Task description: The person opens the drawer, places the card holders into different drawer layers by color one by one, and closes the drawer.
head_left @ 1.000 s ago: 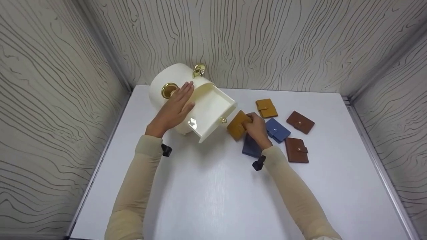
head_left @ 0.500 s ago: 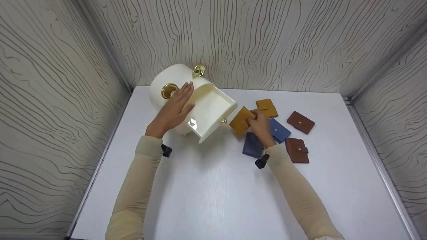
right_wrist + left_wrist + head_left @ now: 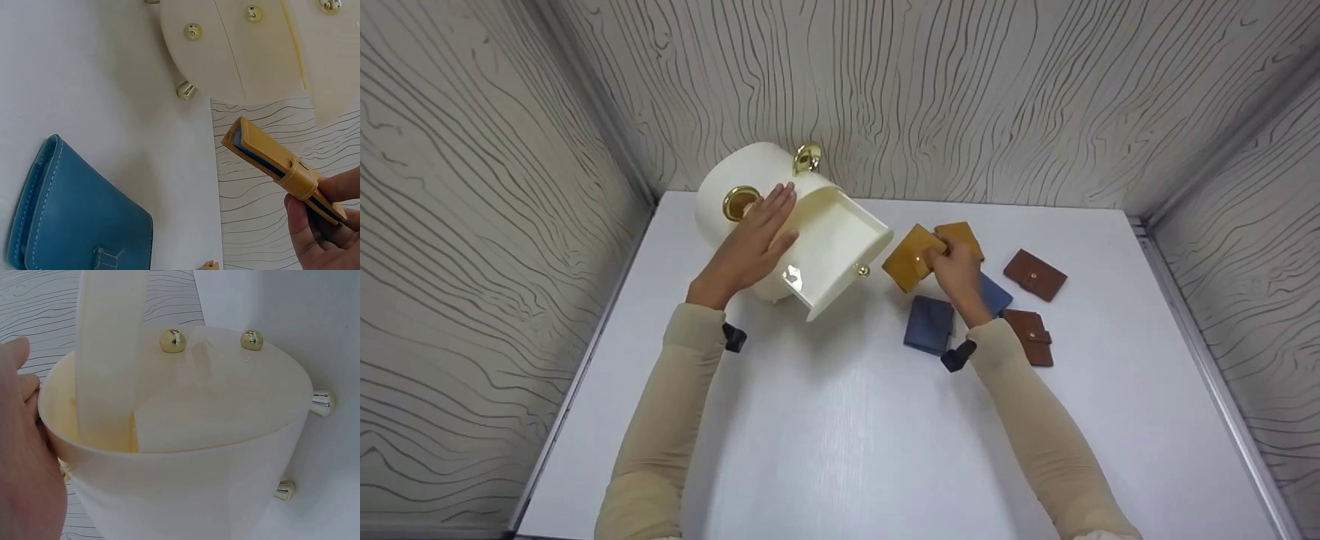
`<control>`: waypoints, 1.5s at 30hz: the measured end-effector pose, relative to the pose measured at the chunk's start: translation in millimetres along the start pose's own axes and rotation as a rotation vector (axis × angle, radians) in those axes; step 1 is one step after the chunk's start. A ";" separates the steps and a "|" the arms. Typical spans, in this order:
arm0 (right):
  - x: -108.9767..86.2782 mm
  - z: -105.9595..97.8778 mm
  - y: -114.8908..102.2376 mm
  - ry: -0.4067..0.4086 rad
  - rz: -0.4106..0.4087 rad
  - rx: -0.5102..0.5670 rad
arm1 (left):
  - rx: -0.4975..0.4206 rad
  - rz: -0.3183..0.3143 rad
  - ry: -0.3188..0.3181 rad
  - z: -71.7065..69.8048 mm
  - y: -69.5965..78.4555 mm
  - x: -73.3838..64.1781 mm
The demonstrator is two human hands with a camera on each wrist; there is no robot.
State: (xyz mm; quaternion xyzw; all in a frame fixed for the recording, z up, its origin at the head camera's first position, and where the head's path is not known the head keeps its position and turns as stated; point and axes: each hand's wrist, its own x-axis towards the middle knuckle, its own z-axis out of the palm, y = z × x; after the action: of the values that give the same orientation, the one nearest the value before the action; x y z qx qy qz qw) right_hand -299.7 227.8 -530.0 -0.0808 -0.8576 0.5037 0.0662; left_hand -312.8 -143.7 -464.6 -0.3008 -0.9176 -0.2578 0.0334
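My right hand (image 3: 958, 271) pinches a mustard-yellow snap wallet (image 3: 907, 261) between thumb and fingers, held up to the right of a cream drum-shaped storage box (image 3: 761, 161). In the right wrist view that wallet shows edge-on, its strap wrapped round the opening. The box has gold knobs and feet, and its drawer (image 3: 840, 229) is pulled out towards the right. Straight-fingered, my left hand (image 3: 746, 251) rests on the box beside the drawer; the left wrist view has it at the box's rim (image 3: 185, 451).
Beneath the right forearm lie a dark blue wallet (image 3: 928, 324) and a partly covered lighter blue one (image 3: 995, 295). Another yellow wallet (image 3: 966, 236) is behind the right hand. Two brown wallets (image 3: 1035, 274) (image 3: 1031, 339) lie farther right. Patterned panels wall the white table (image 3: 825, 450).
My right hand has raised the yellow wallet and carried it away from me and slightly right, uncovering the dark blue wallet. My left hand and the box stay put.
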 end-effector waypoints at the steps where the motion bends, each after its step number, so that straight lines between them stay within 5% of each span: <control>1: 0.6 -0.8 -0.2 0.015 -0.013 0.002 | -0.002 0.000 0.000 0.0 0.0 0.0; 8: -1.0 -7.2 -3.9 0.084 -0.066 0.009 | -0.011 0.002 0.003 1.4 0.5 1.3; 30: -6.3 -26.3 -25.8 0.053 -0.101 0.051 | -0.007 -0.016 0.013 5.6 0.6 0.8; 45: -2.5 -37.6 -44.3 0.149 -0.184 0.040 | -0.008 0.002 0.010 5.2 0.9 0.9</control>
State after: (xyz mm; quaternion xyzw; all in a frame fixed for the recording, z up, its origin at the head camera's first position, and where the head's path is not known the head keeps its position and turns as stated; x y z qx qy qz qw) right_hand -293.1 238.2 -473.1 -0.0376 -0.8437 0.5052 0.1774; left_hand -312.6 -140.1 -468.5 -0.3003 -0.9161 -0.2629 0.0370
